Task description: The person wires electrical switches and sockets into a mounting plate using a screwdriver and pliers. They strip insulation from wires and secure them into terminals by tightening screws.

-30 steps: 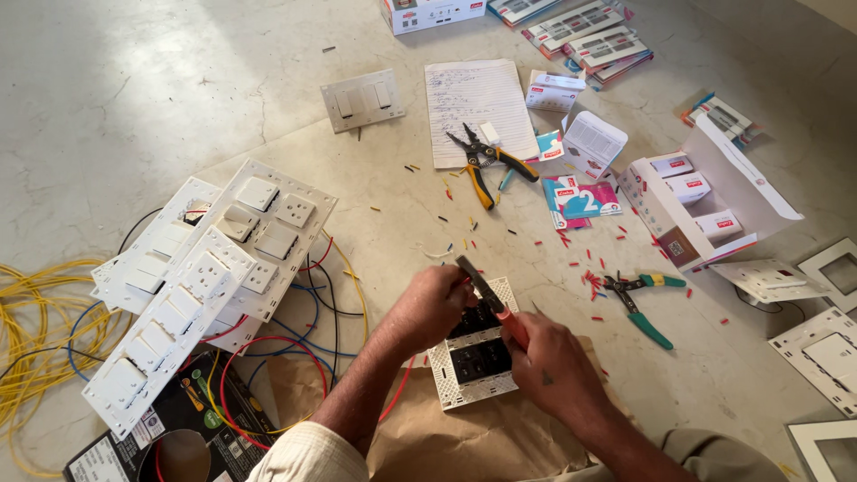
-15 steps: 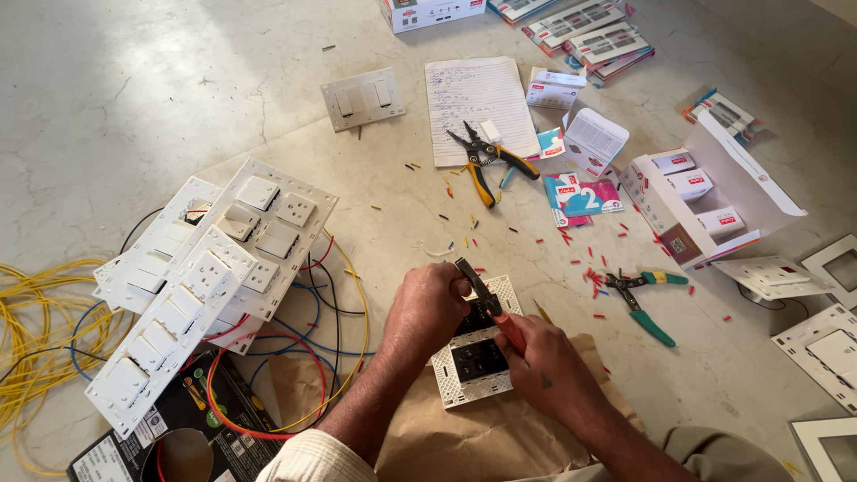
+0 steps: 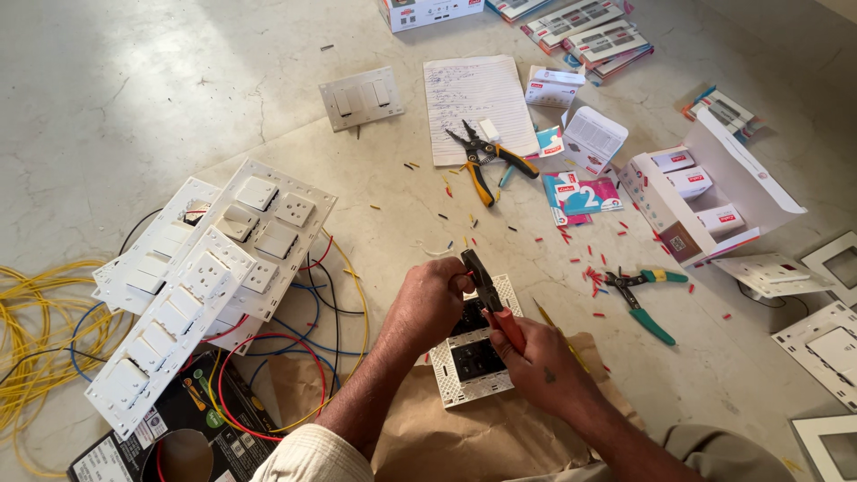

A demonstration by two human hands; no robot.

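My right hand (image 3: 540, 366) grips the red handles of a pair of dark pliers (image 3: 489, 295), whose jaws point up and away. My left hand (image 3: 433, 299) is closed just left of the jaws, its fingertips pinching a short red wire end at the tip. Both hands hover over a white switch frame (image 3: 471, 357) with black module backs, which lies on brown paper (image 3: 464, 442) on the marble floor.
White switch plates (image 3: 214, 268) lie stacked at the left over red, blue and yellow wires (image 3: 40, 330). Yellow-handled pliers (image 3: 482, 161) rest by a written sheet (image 3: 478, 94). Green-handled cutters (image 3: 638, 299), an open carton (image 3: 705, 192), small boxes and wire scraps lie to the right.
Both hands shifted slightly with the pliers over the switch frame; the pliers' jaws now stand more upright at my left fingertips. Everything else stays put.
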